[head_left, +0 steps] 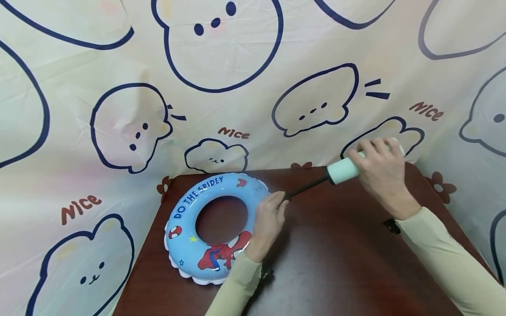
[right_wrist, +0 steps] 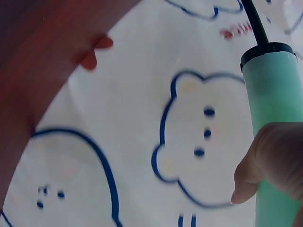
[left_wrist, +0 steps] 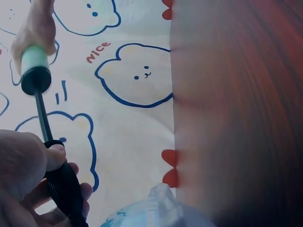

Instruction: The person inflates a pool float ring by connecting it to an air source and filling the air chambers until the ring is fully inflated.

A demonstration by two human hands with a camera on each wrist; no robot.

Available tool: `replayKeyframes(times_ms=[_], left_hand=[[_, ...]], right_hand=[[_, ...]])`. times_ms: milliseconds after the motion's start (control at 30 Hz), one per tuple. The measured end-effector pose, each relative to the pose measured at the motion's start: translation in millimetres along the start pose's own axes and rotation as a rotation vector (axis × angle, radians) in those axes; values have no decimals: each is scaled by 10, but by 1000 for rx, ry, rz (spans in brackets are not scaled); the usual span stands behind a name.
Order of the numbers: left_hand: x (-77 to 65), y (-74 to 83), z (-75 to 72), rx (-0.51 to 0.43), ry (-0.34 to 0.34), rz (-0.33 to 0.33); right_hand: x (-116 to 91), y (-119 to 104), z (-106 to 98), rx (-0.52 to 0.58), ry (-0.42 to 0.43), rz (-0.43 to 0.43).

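A hand pump with a mint-green barrel (head_left: 343, 171) and a thin black rod (left_wrist: 43, 116) is held between both hands. My right hand (head_left: 381, 173) grips the green barrel; its thumb lies along the barrel in the right wrist view. My left hand (head_left: 269, 224) holds the black end piece (left_wrist: 64, 189) of the pump, fingers curled round it, at the right side of a blue inflatable swim ring (head_left: 182, 230). The ring looks full and round, with red cartoon figures and lettering. Whether the pump's tip sits in a valve is hidden behind the left hand.
The ring lies on a dark brown wooden table (head_left: 336, 263), which reaches back to a cream cloth backdrop (head_left: 237, 109) with bear outlines. The backdrop also closes off both sides. A small black item (head_left: 392, 226) shows beside the right wrist.
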State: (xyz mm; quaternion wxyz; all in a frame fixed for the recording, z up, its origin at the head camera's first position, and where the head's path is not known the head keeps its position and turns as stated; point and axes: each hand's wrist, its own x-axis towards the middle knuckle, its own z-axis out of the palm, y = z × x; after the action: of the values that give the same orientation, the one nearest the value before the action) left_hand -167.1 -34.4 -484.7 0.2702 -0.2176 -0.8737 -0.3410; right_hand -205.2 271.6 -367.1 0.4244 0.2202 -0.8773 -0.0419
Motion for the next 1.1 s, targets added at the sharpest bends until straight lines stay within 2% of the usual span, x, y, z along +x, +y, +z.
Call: replayKeyframes(times_ms=[133, 233, 467, 700, 967, 1100], left_hand=[[-16, -12, -12, -13, 0, 8], [-14, -20, 0, -19, 8, 23], [-4, -7, 18, -44, -12, 21], [-17, 1, -1, -41, 20, 26], [-7, -1, 27, -31, 36, 43], [-5, -4, 42, -26, 20, 39]], right_hand=[[3, 68, -70, 11, 6, 13], [31, 23, -71, 7, 34, -1], [70, -404, 94, -5, 106, -95], [62, -812, 250, -58, 122, -92], [20, -1042, 367, -37, 91, -77], [-5, -1093, 404, -53, 92, -84]])
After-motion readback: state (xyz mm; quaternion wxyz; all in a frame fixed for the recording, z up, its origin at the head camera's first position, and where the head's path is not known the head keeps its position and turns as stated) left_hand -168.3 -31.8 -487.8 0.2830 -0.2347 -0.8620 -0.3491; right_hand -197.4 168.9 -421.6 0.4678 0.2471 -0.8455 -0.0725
